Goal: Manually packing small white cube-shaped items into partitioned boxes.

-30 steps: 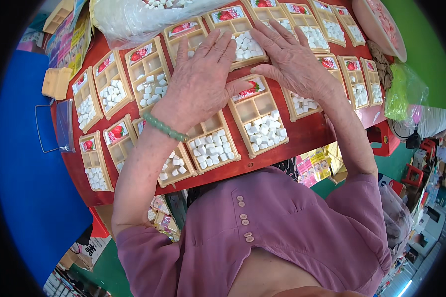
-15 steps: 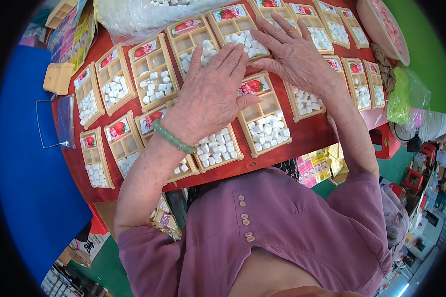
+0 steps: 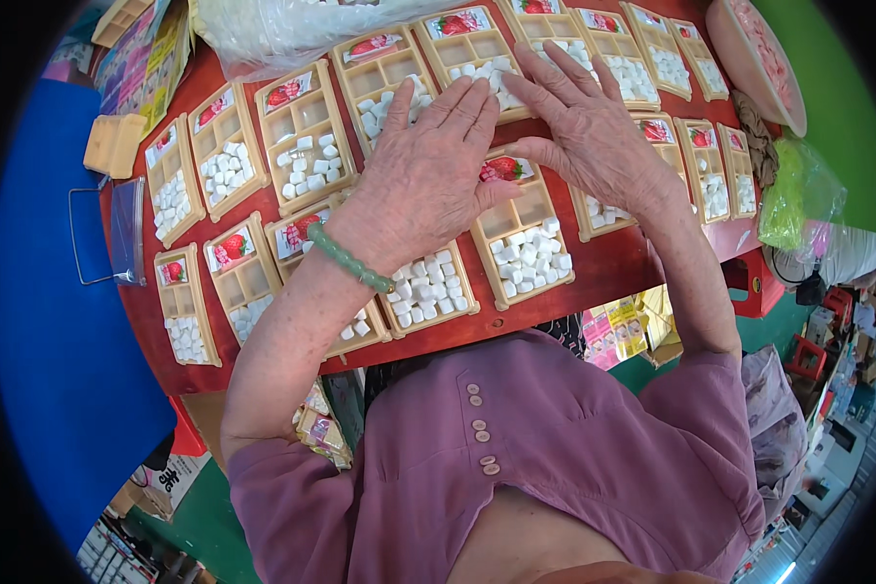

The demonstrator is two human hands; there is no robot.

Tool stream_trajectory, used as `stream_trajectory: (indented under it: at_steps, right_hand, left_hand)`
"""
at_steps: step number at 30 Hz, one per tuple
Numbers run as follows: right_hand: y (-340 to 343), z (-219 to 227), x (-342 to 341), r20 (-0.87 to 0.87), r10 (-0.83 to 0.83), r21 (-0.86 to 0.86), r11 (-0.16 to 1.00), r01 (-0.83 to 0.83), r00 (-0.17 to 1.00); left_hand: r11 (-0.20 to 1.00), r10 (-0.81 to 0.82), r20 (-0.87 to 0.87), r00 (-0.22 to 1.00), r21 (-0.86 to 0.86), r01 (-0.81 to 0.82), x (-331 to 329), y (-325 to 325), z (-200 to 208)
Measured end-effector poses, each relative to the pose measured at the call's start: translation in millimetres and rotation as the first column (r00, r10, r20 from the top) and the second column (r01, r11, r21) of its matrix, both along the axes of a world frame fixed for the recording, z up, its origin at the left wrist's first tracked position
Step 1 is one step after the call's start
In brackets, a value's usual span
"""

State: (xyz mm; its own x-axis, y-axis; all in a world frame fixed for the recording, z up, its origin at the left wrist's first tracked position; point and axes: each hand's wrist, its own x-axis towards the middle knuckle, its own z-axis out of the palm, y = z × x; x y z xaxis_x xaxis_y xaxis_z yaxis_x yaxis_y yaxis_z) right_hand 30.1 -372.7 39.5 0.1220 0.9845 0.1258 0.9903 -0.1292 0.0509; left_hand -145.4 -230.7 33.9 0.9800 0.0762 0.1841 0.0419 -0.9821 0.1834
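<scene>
I'm holding my left hand [image 3: 423, 180] over white cubes [image 3: 484, 70] in a tan tray [image 3: 473, 46], upper centre, and my right hand [image 3: 594, 136] at its right edge — both with fingers outstretched, unclenched.

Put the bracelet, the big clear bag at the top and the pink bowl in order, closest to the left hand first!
In the head view, from the left hand:
1. Bracelet: around that wrist.
2. Bag: top, left of middle.
3. Bowl: far over, upper right.
</scene>
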Motion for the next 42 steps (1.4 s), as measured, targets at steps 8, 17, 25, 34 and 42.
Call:
stream_trajectory:
  at_steps: [8,17,25,34,42]
  right_hand:
    - [8,-5,-11,-0.068,-0.026,-0.028,0.999,0.024,0.997]
    - [12,22,-22,-0.154,0.06,-0.005,0.998,-0.062,0.986]
    - [48,3,-35,-0.061,0.16,0.001,0.987,-0.161,0.985]
    - [50,4,-40,-0.037,0.152,-0.073,0.985,-0.154,0.988]
    - [56,5,-41,-0.078,0.14,-0.003,0.99,-0.141,0.987]
  left_hand:
    - [1.0,0.011,0.015,1.0,-0.019,-0.011,0,-3,0]
    - [0.997,0.05,0.047,0.998,-0.057,-0.047,-33,15,15]
    - [0.991,0.127,-0.018,0.992,-0.03,-0.128,-59,34,7]
    - [0.99,0.133,-0.032,0.991,-0.032,-0.134,-61,37,7]
    - [0.995,0.099,0.049,0.994,-0.024,-0.098,-56,45,7]
